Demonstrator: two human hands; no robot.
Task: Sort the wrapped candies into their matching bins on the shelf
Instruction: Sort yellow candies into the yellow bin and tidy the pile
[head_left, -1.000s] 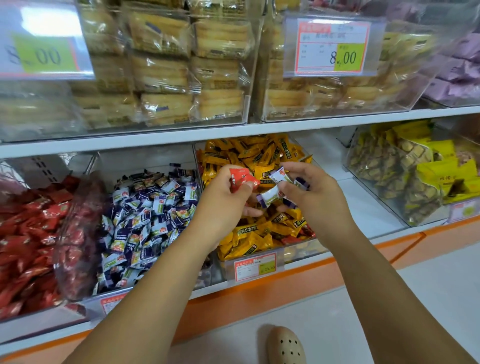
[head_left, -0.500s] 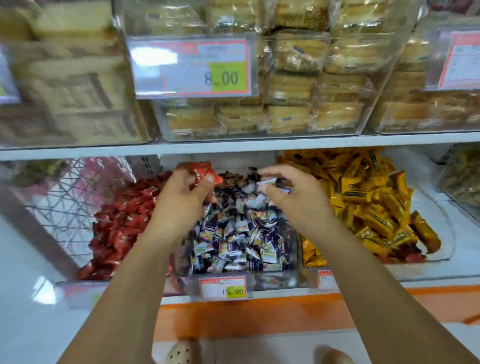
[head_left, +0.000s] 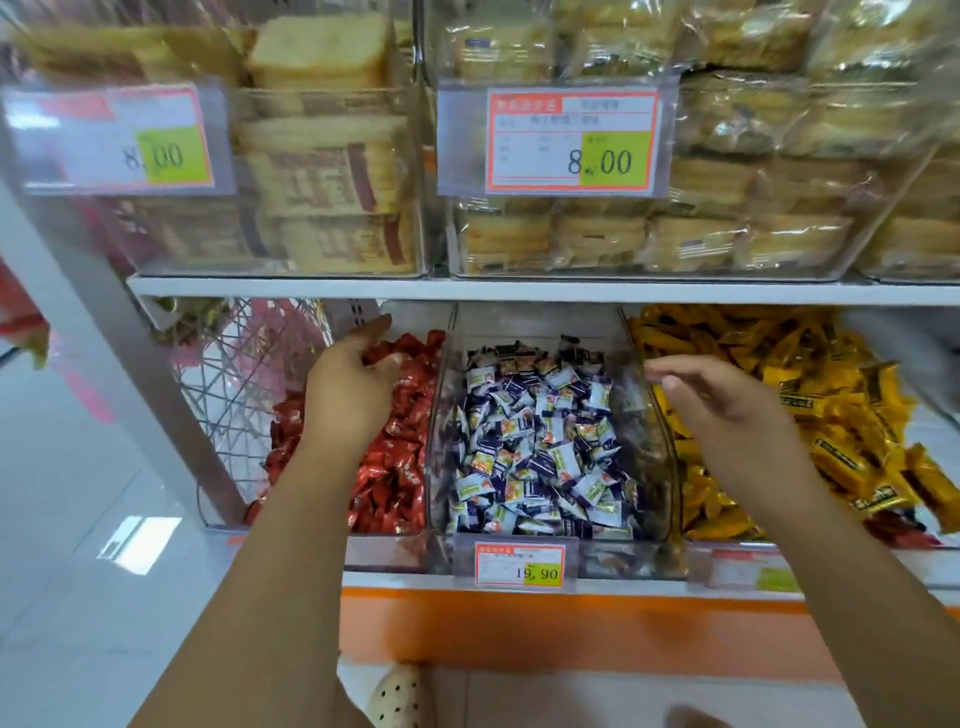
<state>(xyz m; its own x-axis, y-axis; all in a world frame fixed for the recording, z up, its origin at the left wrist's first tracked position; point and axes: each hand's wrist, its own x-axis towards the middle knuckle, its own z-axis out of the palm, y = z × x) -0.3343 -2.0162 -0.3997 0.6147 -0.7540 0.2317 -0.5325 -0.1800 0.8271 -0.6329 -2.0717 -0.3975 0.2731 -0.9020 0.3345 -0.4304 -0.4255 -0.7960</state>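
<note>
**Red into red, low and well back**

The red candies fill the bin just left of the middle bin, the clear one heaped with blue-and-white candies. Yellow candies lie in the bin on its right.

The left hand is over the back of the red heap. Its fingers are loosely curved and spread, touching wrappers. No candy shows pinched in it, though the palm side is hidden. The right hand hangs above the middle bin's right wall, fingers relaxed, with nothing visible in it.

I read this as the drop into the red bin. Any candy is best let go low over the heap and away from the clear wall shared with the middle bin, since slick wrappers slide off a high pile. A few dark red wrappers seem to sit at the front of the yellow bin, right of the middle bin. They are likely strays for the right hand.

A price tag is on the middle bin's front, with an orange base strip below. Above it an upper shelf carries packaged cakes. Far to its left are a wire basket and a glossy pale floor.
</note>
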